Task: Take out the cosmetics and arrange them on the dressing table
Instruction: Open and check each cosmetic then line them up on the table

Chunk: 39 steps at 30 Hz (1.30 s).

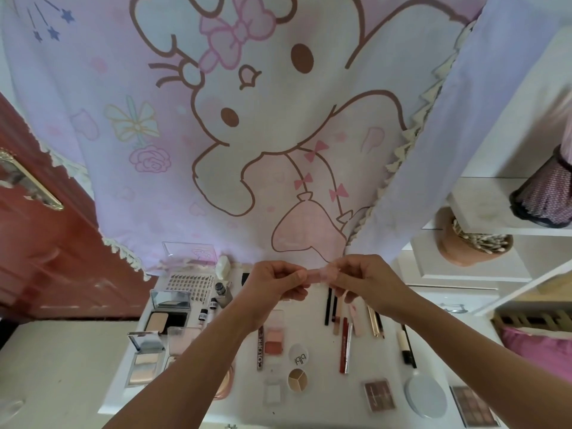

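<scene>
Both hands are raised above the white dressing table (312,397), holding one small pink translucent tube (318,275) between them. My left hand (275,281) pinches its left end and my right hand (360,281) pinches its right end. Below them cosmetics lie spread out: open powder compacts (168,311), a blush palette (274,340), a COLORKEY stick (260,348), a round three-shade pot (297,379), several pencils and slim tubes (342,317), and a round grey compact (425,396).
A pink cartoon curtain (247,119) hangs just behind the table. A red door (40,243) with a metal handle stands at the left. White shelves (495,212) at the right hold a cotton-swab pot (473,243). Eyeshadow palettes (379,394) lie near the front edge.
</scene>
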{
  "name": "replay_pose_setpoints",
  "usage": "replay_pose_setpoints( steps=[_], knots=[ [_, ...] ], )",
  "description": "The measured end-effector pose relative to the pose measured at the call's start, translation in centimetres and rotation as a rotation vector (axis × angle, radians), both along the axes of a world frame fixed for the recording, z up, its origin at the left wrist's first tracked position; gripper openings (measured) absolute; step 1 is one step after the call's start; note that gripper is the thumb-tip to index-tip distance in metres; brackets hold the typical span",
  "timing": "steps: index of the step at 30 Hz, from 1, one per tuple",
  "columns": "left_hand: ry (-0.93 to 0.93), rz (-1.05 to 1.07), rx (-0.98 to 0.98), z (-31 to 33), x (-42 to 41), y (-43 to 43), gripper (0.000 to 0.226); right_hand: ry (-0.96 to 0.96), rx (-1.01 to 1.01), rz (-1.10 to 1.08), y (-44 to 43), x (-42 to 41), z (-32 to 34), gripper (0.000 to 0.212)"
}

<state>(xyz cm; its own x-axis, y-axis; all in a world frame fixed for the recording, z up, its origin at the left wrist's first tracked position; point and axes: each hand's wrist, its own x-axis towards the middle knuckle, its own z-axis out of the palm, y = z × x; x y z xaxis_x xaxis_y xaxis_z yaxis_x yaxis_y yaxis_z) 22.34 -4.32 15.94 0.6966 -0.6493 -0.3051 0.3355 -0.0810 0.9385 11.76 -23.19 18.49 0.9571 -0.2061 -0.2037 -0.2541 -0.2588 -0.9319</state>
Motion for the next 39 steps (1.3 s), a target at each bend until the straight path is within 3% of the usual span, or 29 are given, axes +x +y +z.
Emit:
replay_pose_setpoints(
  steps=[8, 12, 20, 24, 28, 39],
  knots=[
    [-0.028, 0.007, 0.010, 0.4, -0.3, 0.4, 0.015, 0.093, 0.152, -0.051, 0.6, 0.3, 0.8, 0.024],
    [-0.035, 0.018, 0.020, 0.5, -0.4, 0.6, 0.014, 0.057, 0.095, -0.030, 0.4, 0.3, 0.6, 0.013],
    [-0.025, 0.031, 0.016, 0.6, -0.4, 0.6, 0.014, 0.119, 0.159, -0.060, 0.6, 0.5, 0.9, 0.025],
    [-0.028, 0.027, 0.024, 0.6, -0.4, 0.6, 0.017, 0.087, 0.135, -0.051, 0.3, 0.4, 1.0, 0.015],
    [-0.034, 0.023, 0.030, 0.5, -0.4, 0.6, 0.015, 0.102, 0.155, -0.041, 0.3, 0.4, 1.1, 0.024],
    [-0.023, 0.014, 0.041, 0.2, -0.8, 0.5, 0.018, 0.054, 0.174, -0.082, 0.0, 0.0, 0.8, 0.021]
  ],
)
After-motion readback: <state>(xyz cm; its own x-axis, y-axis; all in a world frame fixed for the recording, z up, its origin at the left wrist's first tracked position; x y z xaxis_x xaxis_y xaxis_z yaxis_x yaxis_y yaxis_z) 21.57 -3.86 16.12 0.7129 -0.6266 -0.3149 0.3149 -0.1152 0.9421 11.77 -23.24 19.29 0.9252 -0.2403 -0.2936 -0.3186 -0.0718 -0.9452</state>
